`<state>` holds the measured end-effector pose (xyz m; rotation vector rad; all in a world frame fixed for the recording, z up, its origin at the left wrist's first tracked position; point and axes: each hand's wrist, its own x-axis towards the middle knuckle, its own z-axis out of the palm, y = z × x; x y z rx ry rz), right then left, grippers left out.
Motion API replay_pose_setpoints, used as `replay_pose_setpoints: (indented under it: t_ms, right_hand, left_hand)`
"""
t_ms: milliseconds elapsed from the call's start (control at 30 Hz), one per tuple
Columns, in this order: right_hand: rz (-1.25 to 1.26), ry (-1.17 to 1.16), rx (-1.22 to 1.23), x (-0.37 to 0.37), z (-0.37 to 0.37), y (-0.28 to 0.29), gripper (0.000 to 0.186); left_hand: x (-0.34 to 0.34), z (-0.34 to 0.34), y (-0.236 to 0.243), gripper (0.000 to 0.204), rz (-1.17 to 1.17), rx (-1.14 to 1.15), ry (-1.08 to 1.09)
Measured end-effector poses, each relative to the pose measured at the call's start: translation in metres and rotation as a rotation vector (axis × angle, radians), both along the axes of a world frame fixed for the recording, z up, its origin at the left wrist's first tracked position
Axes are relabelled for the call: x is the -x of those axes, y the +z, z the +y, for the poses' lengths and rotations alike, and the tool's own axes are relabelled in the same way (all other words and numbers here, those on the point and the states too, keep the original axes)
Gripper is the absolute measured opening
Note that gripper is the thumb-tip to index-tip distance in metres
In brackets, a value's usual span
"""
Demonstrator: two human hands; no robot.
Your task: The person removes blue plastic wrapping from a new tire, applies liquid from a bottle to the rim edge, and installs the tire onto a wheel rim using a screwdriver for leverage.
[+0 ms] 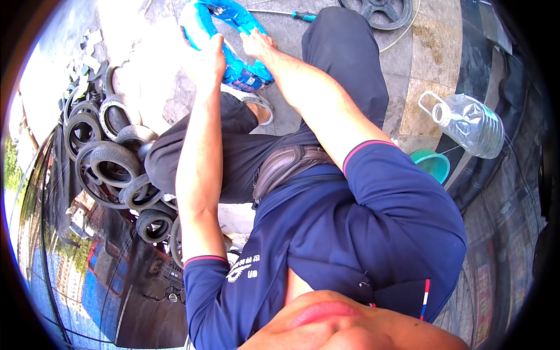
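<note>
Near the top of the head view, a bright blue wrapped ring (248, 79), possibly a packaged tyre, is held up over the paving in front of my bent legs. My left hand (207, 58) is closed on its left side, the fingers partly behind it. My right hand (259, 45) grips its right side, fingers curled at the inner opening. A sandalled foot (263, 111) shows below the ring, and a long tool with a teal handle (303, 16) lies just beyond it.
A pile of black tyres (114, 163) is at my left. A spoked wheel (379, 14) lies at the upper right with a pale cable. A clear plastic jug (475, 125) and a green basin (429, 166) are on my right, beside dark sheeting.
</note>
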<state>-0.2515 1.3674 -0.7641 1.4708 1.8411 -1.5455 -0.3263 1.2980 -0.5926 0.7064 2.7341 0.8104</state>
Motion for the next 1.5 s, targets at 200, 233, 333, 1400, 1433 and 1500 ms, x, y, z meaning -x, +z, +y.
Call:
replay_pose_setpoints:
  t_ms: [200,233,333,1400,1433,1500]
  right_hand:
    - [0.163,0.057,-0.074,0.021,-0.005,0.01,0.068]
    - [0.12,0.039,-0.068,0.027,-0.002,0.017,0.067]
    - [0.056,-0.009,-0.102,0.023,-0.002,0.001,0.066]
    - [0.064,-0.004,-0.014,0.007,-0.023,0.003,0.071]
    - [0.12,0.016,-0.093,0.01,-0.02,0.018,0.067]
    - [0.145,-0.038,-0.119,0.022,-0.01,0.021,0.066]
  left_hand:
    - [0.001,-0.006,-0.007,0.096,0.011,-0.032,0.021]
    - [0.0,-0.007,-0.006,0.095,-0.004,-0.026,0.032]
    - [-0.005,-0.001,-0.001,0.096,-0.009,-0.034,0.019]
    - [-0.014,-0.01,0.003,0.097,-0.039,-0.077,0.012]
    - [-0.016,-0.009,0.001,0.098,-0.027,-0.075,0.006]
    - [-0.017,-0.006,0.0,0.099,-0.004,-0.06,-0.016]
